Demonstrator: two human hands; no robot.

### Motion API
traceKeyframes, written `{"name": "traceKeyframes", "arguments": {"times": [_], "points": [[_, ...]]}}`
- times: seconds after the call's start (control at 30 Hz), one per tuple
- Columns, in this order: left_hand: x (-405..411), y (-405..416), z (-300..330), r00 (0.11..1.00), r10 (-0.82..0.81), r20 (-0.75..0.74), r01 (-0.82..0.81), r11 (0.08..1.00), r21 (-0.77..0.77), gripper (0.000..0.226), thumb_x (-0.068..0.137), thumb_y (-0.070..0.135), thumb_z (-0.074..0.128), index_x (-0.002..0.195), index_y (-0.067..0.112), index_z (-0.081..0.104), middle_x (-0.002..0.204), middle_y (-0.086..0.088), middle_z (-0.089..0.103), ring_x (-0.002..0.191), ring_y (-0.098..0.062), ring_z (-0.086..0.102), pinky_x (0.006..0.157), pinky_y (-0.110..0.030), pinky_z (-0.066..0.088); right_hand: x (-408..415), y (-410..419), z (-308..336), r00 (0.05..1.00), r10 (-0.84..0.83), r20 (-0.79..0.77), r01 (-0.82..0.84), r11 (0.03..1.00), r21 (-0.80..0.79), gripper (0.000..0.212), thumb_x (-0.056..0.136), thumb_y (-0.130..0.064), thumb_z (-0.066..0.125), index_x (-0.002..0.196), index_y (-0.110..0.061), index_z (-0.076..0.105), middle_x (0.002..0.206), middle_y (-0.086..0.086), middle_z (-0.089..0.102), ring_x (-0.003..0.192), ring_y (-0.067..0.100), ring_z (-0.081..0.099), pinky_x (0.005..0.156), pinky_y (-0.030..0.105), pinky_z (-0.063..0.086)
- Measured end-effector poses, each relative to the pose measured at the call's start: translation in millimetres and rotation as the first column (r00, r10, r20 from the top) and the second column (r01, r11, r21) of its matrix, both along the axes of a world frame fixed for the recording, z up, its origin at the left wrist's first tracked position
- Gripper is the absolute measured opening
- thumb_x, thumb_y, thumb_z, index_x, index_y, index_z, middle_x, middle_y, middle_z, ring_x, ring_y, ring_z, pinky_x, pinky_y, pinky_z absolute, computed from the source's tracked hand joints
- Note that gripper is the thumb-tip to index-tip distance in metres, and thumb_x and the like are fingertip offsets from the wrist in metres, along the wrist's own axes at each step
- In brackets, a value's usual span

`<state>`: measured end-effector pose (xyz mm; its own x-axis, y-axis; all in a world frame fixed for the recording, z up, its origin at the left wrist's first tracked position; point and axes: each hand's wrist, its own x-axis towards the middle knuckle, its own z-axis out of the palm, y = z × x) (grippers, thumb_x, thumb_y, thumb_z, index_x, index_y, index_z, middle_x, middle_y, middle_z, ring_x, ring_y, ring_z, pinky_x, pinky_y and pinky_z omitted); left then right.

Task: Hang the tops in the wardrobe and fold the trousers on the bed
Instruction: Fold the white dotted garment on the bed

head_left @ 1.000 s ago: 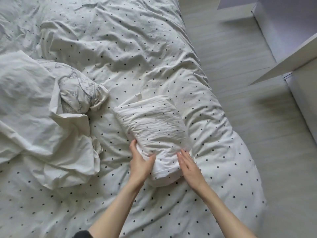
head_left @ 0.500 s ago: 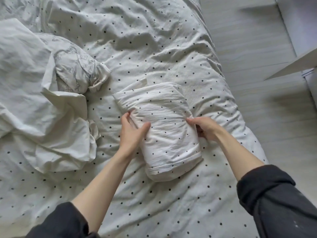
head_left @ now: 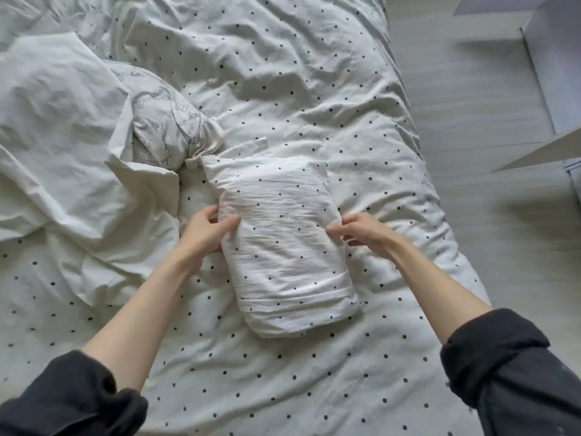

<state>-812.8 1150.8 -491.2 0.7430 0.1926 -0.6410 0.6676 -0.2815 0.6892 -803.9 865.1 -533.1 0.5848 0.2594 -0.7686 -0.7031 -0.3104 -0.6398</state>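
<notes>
Folded trousers: lying on dotted bed cover
Left hand: gripping left edge
Right hand: gripping right edge

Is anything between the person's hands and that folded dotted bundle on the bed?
Nothing visible. The left hand grips the folded trousers on one side and the right hand touches the other side, with only the dotted duvet beneath.
</notes>
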Motion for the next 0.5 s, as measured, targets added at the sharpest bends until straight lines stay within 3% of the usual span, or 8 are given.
{"name": "traceKeyframes", "arguments": {"times": [0.07,0.2,0.3,0.37,0.5], "points": [[-1.9,-0.3,-4.8,0.999,-0.049,0.018,0.048,0.998,0.032,0.027,0.084,0.034,0.068,0.107,0.02,0.063,0.099,0.005,0.07,0.086,-0.009,0.066,0.076,-0.029,0.053,3.1,4.3,-6.5,0.997,-0.044,-0.07,0.047,0.998,0.036,0.013,0.08,-0.02,0.072,0.079,-0.008,0.068,0.07,-0.002,0.064,0.066,0.012,0.052,0.064,0.024,0.037],[0.6,-0.3,-8.3,0.996,-0.05,0.07,0.048,0.999,0.021,0.022,0.079,0.045,0.069,0.083,0.024,0.07,0.067,0.018,0.07,0.06,0.006,0.064,0.051,-0.011,0.047,7.8,3.7,-15.8,0.99,-0.05,-0.132,0.075,0.978,0.195,0.013,0.069,-0.027,0.073,0.076,-0.016,0.073,0.074,-0.003,0.068,0.072,0.013,0.059,0.071,0.025,0.04],[6.4,4.4,-9.8,0.997,-0.026,0.069,0.026,1.0,0.002,0.018,0.082,0.038,0.069,0.08,0.02,0.071,0.071,0.013,0.072,0.061,0.002,0.065,0.053,-0.013,0.048,14.8,10.2,-17.2,0.993,0.016,-0.114,0.021,0.947,0.32,0.007,0.071,-0.026,0.07,0.065,-0.024,0.075,0.071,-0.01,0.069,0.064,0.003,0.062,0.064,0.019,0.045],[8.4,8.9,-10.7,0.998,0.05,0.025,-0.047,0.993,-0.108,0.015,0.086,0.029,0.066,0.08,0.016,0.07,0.07,0.007,0.072,0.059,-0.002,0.066,0.052,-0.014,0.05,19.3,13.8,-19.2,0.994,0.035,-0.103,0.002,0.941,0.338,0.011,0.074,-0.025,0.069,0.063,-0.026,0.073,0.067,-0.012,0.066,0.059,0.001,0.059,0.062,0.019,0.041],[5.5,17.0,-12.5,0.983,0.155,-0.096,-0.175,0.947,-0.27,0.014,0.089,0.024,0.06,0.086,0.013,0.068,0.072,0.0,0.071,0.063,-0.013,0.065,0.058,-0.022,0.052,25.6,15.8,-25.3,0.997,-0.002,-0.079,0.022,0.967,0.253,0.011,0.082,-0.014,0.067,0.093,-0.018,0.069,0.073,-0.006,0.061,0.063,0.009,0.042,0.057,0.026,0.023]]}}
